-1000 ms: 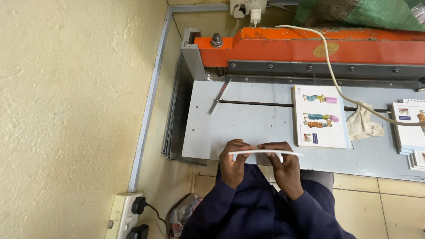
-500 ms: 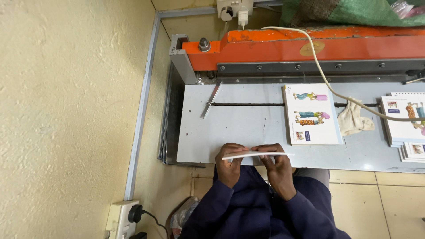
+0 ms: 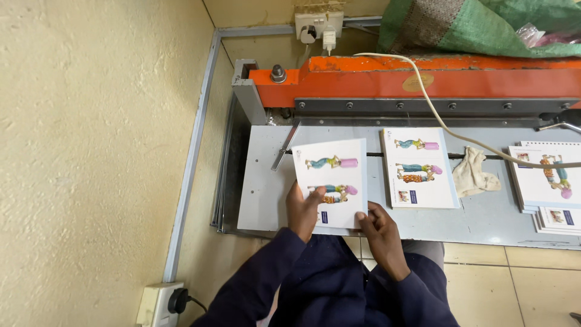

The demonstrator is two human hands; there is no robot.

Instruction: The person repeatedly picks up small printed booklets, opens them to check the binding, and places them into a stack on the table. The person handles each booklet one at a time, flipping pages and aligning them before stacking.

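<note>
Both hands' fingers (image 3: 315, 197) hold one booklet (image 3: 330, 181); another booklet (image 3: 419, 168) lies beside.

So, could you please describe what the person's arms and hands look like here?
Both arms are covered by long dark navy sleeves of a plain garment, reaching the wrists. The left hand and right hand are bare: no gloves, and no rings or watch that I can make out.

Single head cam, looking steeply down over the grey cutter table (image 3: 266, 206), close range. Orange cutter bar (image 3: 423, 82) along the table's far edge, top of frame; wall left, tiled floor below.
</note>
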